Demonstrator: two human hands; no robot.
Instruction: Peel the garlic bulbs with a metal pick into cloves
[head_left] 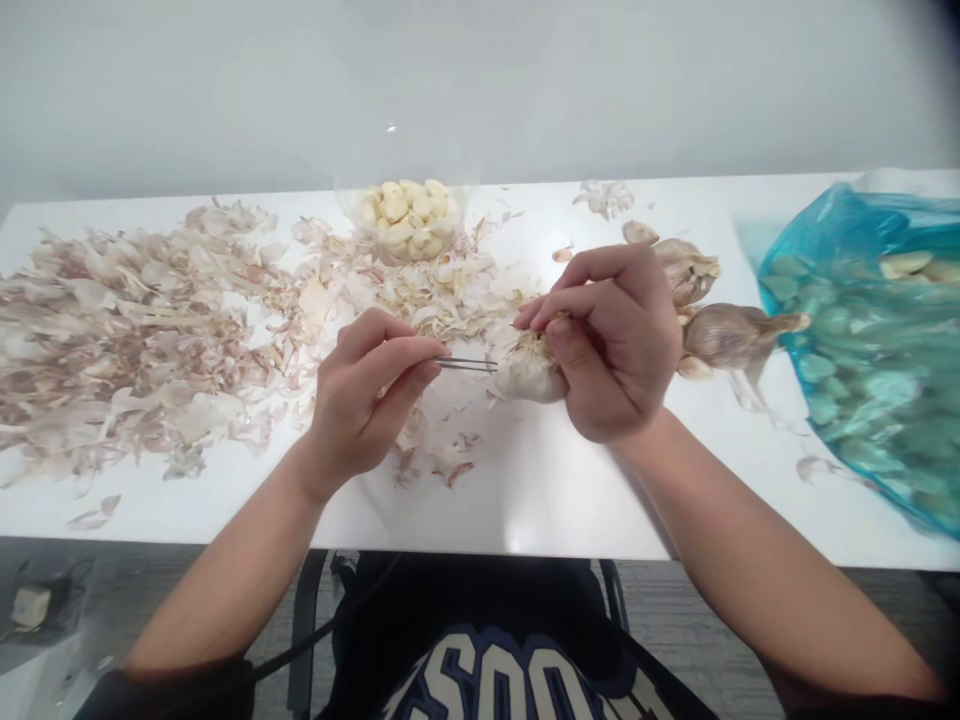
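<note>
The left hand (367,400) pinches tweezers (465,364) against a garlic bulb (529,375), gripped steady in the curled right hand (611,345); peeled cloves (409,212) fill a glass bowl (459,235) at the bench's far edge (525,184).

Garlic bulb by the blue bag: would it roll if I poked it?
Probably a little: the garlic bulb looks round, though its dry stem may stop it turning far. Its papery skin looks thin, so it may flake off when held.

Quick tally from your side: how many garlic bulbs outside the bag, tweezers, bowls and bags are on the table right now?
Garlic bulbs: 3, one in the right hand
Tweezers: 1, in the left hand
Glass bowl: 1
Blue plastic bag: 1
Total: 6
</note>
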